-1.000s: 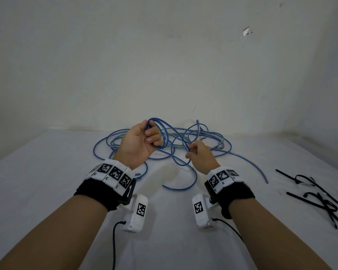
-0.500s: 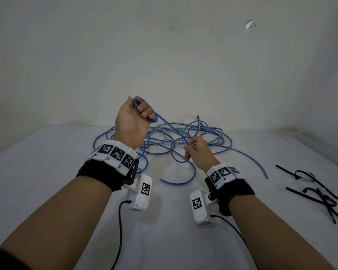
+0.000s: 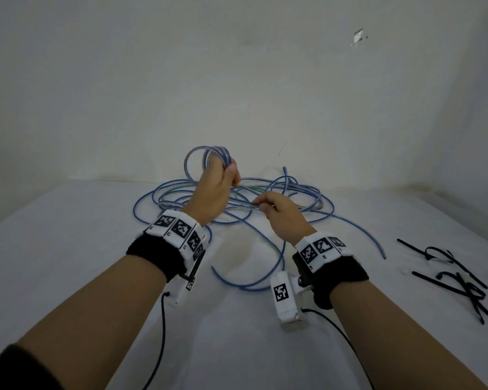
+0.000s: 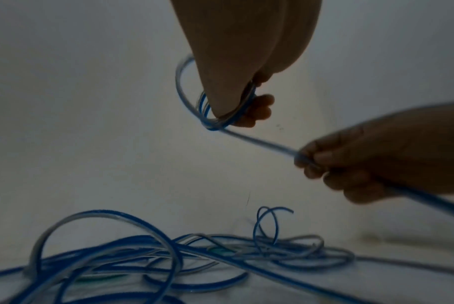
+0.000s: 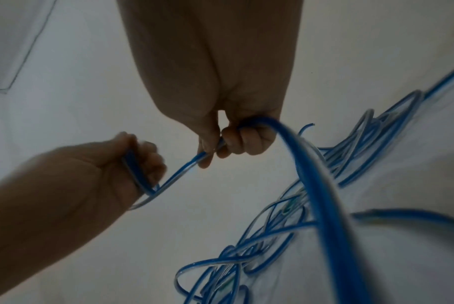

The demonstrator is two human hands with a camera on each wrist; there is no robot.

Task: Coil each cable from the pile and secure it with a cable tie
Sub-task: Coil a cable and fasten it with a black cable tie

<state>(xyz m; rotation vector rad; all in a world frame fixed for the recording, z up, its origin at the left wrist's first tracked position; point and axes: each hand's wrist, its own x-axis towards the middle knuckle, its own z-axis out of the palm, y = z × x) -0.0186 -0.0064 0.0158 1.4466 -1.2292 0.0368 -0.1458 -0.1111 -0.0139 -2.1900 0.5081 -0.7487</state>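
Observation:
A loose pile of blue cable lies tangled at the far middle of the white table. My left hand is raised above the pile and grips a small coil of blue cable wound in a few loops. In the left wrist view the coil wraps round the fingers. One strand runs from it to my right hand, which pinches that strand just above the pile. In the right wrist view the strand passes through my right hand and drops to the pile.
Several black cable ties lie on the table at the right. A bare wall stands right behind the pile. A loop of the blue cable trails toward me between my wrists. Black cords hang from the wrist cameras.
My left hand swung right and turned over toward the right hand, adding cable to its coil. The right hand stayed on the strand above the pile.

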